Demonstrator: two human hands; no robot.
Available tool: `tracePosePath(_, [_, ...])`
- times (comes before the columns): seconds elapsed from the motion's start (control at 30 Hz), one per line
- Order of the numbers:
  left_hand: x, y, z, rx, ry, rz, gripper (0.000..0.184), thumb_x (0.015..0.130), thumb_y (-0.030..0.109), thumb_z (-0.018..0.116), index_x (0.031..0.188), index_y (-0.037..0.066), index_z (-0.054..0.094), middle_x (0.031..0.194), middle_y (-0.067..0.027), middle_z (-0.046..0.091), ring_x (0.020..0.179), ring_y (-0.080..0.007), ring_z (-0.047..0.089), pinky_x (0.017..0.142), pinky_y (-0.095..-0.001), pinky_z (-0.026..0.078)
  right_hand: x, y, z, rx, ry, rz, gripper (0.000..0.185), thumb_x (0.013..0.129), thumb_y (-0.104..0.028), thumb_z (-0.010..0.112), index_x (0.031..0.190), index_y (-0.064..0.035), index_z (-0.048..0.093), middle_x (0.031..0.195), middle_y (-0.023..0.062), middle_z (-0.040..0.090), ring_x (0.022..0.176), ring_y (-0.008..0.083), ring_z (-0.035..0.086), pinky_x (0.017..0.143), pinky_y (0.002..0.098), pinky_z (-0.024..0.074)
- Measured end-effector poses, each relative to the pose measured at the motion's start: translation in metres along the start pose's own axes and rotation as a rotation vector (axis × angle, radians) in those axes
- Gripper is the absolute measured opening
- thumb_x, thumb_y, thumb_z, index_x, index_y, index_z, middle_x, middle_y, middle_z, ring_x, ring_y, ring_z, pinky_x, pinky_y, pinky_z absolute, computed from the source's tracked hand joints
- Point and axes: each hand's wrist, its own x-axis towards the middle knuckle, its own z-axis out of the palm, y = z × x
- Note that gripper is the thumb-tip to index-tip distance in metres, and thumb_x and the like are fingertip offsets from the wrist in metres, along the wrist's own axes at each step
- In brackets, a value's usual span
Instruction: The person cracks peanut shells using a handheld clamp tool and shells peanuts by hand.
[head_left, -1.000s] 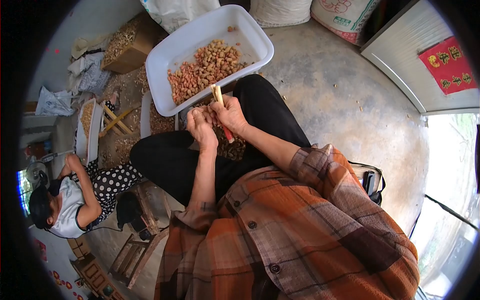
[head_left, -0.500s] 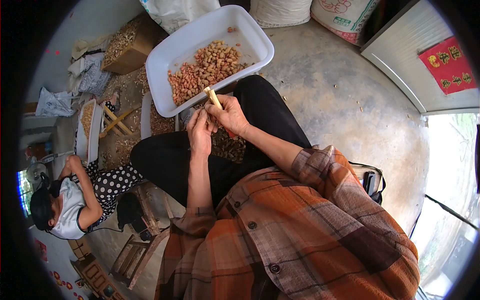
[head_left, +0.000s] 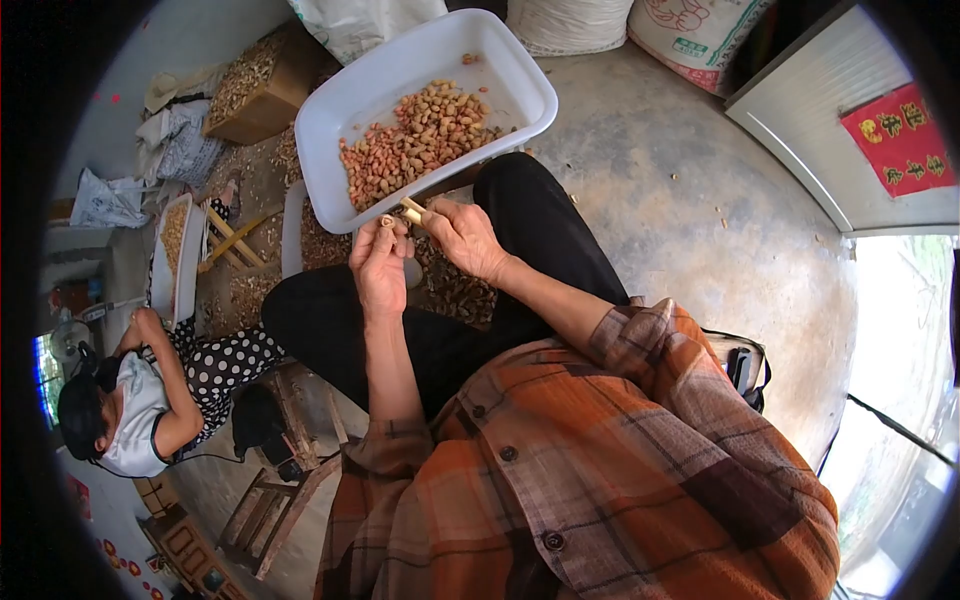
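Just beside the white tub [head_left: 520, 75]: pinching a peanut [head_left: 387, 222] in the left hand [head_left: 380, 275], clasping a pale stick [head_left: 412, 214] in the right hand [head_left: 468, 240]. Risk of peanut slipping, from shallow fingertip hold.

Both hands [head_left: 420, 250] close together above the lap, fingers curled, forearms reaching forward, wrists nearly straight

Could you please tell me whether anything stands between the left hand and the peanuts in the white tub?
Yes, the tub's near rim stands between the left hand and the peanuts; the right hand and its stick are just to the right.
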Motion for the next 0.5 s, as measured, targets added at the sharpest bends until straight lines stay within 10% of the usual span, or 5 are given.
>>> tracePosePath(0.5, [-0.003,-0.007,0.001,0.455,0.048,0.136,0.019,0.094,0.013,0.047,0.104,-0.001,0.056,0.08,-0.0003,0.055,0.065,-0.0062,0.044,0.059,-0.0213,0.038,0.001,-0.015,0.001,0.031,-0.088,0.177,0.037,0.09,-0.032,0.047,0.076,-0.0001,0.058,0.067,0.0209,0.059,0.066,0.0388,0.059,0.062,0.0451,0.0471])
